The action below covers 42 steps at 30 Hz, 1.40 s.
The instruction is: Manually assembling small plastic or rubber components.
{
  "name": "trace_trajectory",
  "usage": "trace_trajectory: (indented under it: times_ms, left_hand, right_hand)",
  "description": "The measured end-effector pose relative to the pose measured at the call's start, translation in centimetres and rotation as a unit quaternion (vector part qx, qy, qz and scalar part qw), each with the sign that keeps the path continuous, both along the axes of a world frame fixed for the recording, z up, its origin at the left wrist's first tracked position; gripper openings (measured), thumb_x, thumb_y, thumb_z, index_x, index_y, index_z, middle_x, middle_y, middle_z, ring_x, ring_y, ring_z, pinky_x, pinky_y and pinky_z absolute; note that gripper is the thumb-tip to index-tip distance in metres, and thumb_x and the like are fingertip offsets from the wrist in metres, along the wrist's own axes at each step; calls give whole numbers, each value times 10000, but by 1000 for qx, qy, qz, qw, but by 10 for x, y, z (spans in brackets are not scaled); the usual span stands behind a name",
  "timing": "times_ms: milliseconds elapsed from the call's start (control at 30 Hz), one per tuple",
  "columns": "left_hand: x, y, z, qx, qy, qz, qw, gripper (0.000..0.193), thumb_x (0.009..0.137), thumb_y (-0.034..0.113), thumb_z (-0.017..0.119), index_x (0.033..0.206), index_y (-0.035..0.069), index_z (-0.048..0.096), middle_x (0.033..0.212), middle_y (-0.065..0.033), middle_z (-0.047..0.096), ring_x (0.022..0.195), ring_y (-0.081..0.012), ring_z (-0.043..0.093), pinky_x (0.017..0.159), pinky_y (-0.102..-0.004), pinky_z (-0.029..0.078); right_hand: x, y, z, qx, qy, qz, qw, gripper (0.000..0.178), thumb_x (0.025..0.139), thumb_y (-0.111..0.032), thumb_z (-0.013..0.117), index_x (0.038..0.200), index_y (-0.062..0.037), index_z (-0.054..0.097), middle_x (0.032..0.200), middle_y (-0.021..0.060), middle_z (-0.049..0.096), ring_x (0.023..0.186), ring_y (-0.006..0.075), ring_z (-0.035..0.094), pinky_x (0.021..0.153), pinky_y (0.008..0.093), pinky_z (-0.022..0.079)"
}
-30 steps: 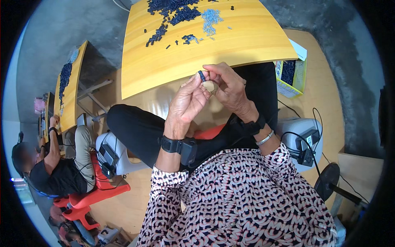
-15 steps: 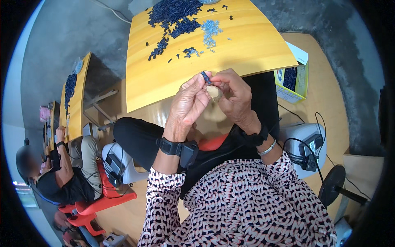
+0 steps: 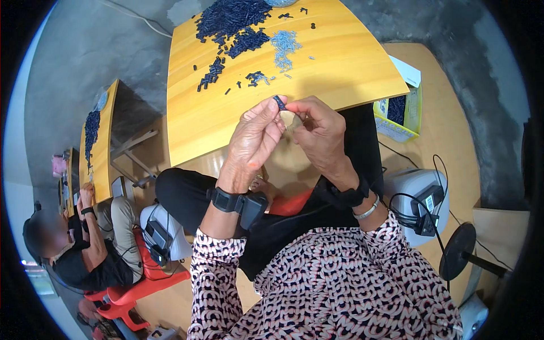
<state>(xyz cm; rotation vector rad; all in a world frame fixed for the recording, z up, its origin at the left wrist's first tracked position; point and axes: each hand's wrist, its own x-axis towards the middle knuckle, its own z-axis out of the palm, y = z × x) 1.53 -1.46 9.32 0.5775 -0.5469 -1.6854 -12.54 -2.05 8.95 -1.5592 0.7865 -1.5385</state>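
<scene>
Just past the near edge of the yellow wooden table [image 3: 340, 62], my two hands meet. My left hand [image 3: 249, 136] is closed, pinching a short dark blue tube-like piece [image 3: 279, 103] between thumb and fingertips. From the other side my right hand [image 3: 323, 133] has its thumb and forefinger pressed together by the piece's lower end; whatever they grip is hidden. Beyond them on the tabletop lie a big heap of dark pieces [image 3: 232, 20], a smaller dark pile [image 3: 247, 43], a cluster of clear small parts [image 3: 284, 48] and a loose dark group [image 3: 211, 75].
A yellow box [image 3: 415, 116] with dark pieces stands beyond the table's right side. At the left, a co-worker [image 3: 93, 249] sits on a red stool [image 3: 150, 286] by another table [image 3: 103, 147]. A white bin-like container [image 3: 419, 198] with cables is at my right.
The view has shifted slightly, so the table sits a little further left. My right fingers have curled in a bit by the dark piece, which my left hand still pinches.
</scene>
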Motion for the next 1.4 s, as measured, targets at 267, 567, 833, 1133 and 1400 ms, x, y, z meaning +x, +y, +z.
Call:
trace_trajectory:
  times_ms: [267,567,833,1133,1400]
  left_hand:
    - [-8,4,-1,0,-4,30,1000,185,858,89,562,1005,-23,582,896,-57,629,686,-65,557,628,-183,471]
    - [-2,8,-19,19,81,-31,996,179,843,108,586,988,3,571,946,-58,596,872,-131,558,776,-254,474]
    - [-5,21,-17,40,61,-42,996,160,854,127,576,984,35,585,922,-29,604,794,-97,528,663,-225,421]
    - [-10,27,-25,67,21,-26,997,141,849,149,591,975,87,589,891,9,590,765,-73,495,653,-236,403]
    - [-12,28,-24,45,6,-35,998,169,852,144,586,1010,85,573,904,2,583,724,-76,503,662,-229,422]
  right_hand:
    - [2,5,-3,7,27,-28,999,193,701,77,589,885,19,600,769,71,604,655,101,594,560,213,476]
    - [3,2,-17,39,23,0,999,195,717,-24,666,892,6,585,788,78,596,662,117,596,556,227,472]
    - [-15,-17,-10,-162,165,80,970,392,775,-21,574,1153,13,478,1054,157,518,910,254,564,760,308,470]
    - [-21,-10,-17,-202,210,122,949,389,726,94,442,1109,36,484,1034,183,524,944,318,541,820,340,453]
    - [-23,-6,-20,-163,167,84,969,337,742,64,477,1074,26,515,1011,166,519,959,311,513,805,338,436]
